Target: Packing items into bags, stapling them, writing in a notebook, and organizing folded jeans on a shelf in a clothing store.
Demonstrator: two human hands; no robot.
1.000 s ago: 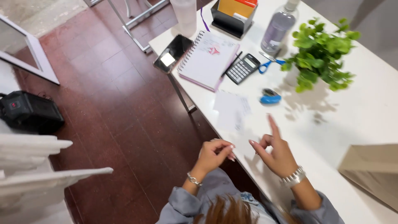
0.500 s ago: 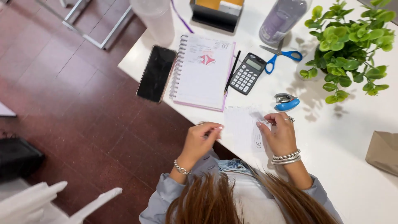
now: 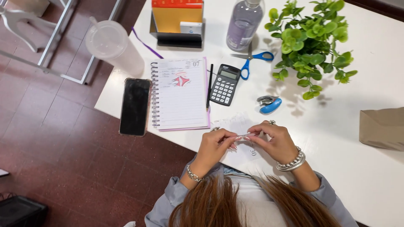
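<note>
Together, my left hand [image 3: 215, 145] and right hand [image 3: 272, 141] pinched a thin white slip of paper [image 3: 244, 135] between their fingertips, just above the near edge of the white table [image 3: 357, 168]. Both hands were closed on it, nails nearly touching. A white sheet of paper [image 3: 240, 125] lay under them. Just beyond sat an open spiral notebook [image 3: 179, 94], a black pen [image 3: 208, 86] and a dark calculator [image 3: 225, 84]; a black phone [image 3: 135, 106] lay at the left edge.

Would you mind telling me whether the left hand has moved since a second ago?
Yes. The left hand has come up over the table edge to meet the right hand above the paper.
</note>
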